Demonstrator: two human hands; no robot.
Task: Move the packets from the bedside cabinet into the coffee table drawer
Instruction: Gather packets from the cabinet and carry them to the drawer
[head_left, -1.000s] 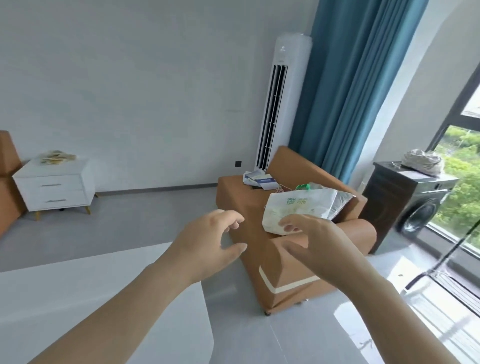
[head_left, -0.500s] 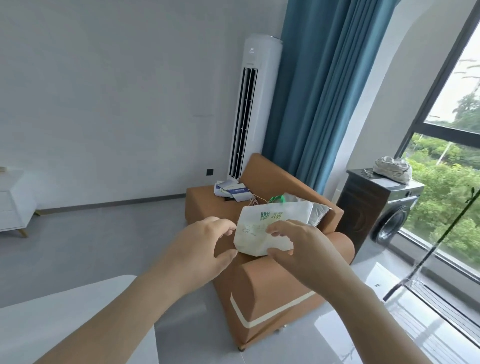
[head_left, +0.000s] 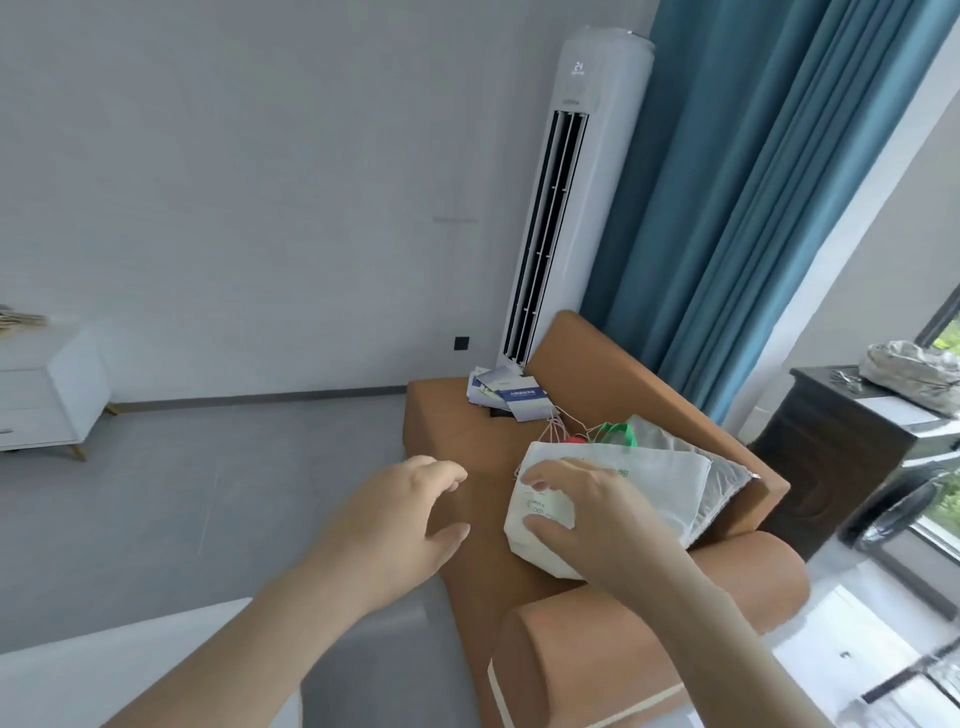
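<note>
Hovering out front, the left hand (head_left: 400, 525) and right hand (head_left: 592, 525) each keep a spread grip, fingers loosely curved, holding nothing; the right one overlaps a white bag (head_left: 654, 493) on the orange sofa (head_left: 649, 649). Packets (head_left: 18, 318) lie atop the white bedside cabinet (head_left: 52, 395), far left, well apart.

left hand (head_left: 395, 525): bare | left forearm (head_left: 249, 639): bare | right hand (head_left: 597, 525): bare | right forearm (head_left: 727, 639): bare

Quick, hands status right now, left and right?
Left hand: open, fingers relaxed, holding nothing.
Right hand: open, fingers loosely curled in front of the white bag on the sofa, no grip visible.
</note>
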